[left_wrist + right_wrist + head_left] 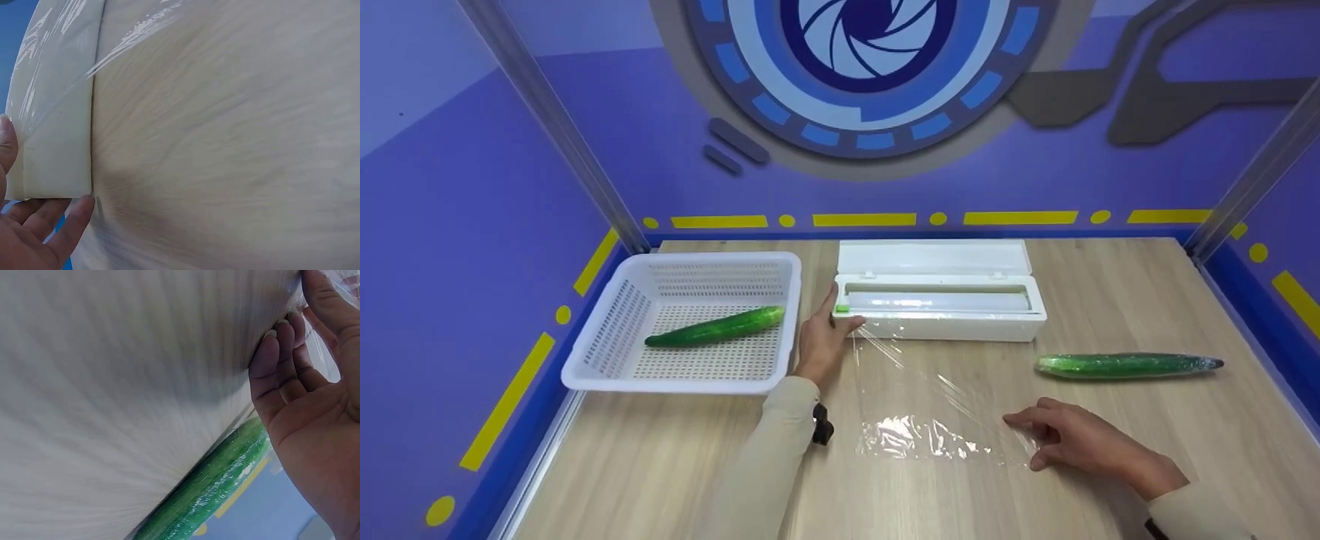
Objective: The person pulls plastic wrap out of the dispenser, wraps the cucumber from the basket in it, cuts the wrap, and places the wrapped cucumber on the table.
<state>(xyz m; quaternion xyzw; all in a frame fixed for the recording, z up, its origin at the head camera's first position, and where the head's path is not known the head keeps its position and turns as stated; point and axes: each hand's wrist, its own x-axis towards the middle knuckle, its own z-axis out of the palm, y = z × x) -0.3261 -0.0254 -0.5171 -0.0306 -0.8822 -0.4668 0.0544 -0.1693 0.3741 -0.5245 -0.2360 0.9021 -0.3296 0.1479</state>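
Observation:
A white cling film dispenser (941, 328) stands at the back middle, its lid tipped back and the film roll showing inside. My left hand (821, 339) grips its left end, thumb at the front edge by a small green piece; the left wrist view shows fingers under that end of the dispenser (59, 163). From the dispenser a clear sheet of cling film (907, 439) stretches over the table toward me. Its near right corner is pinched by my right hand (1084, 442). Beyond that hand lies a film-wrapped cucumber (1129, 365), glossy in the right wrist view.
At the left stands a white perforated basket (682, 385) with another cucumber (716, 328) slanting across its bottom. The wooden table (645, 465) is bounded by a purple wall (615, 135) behind and panels at both sides.

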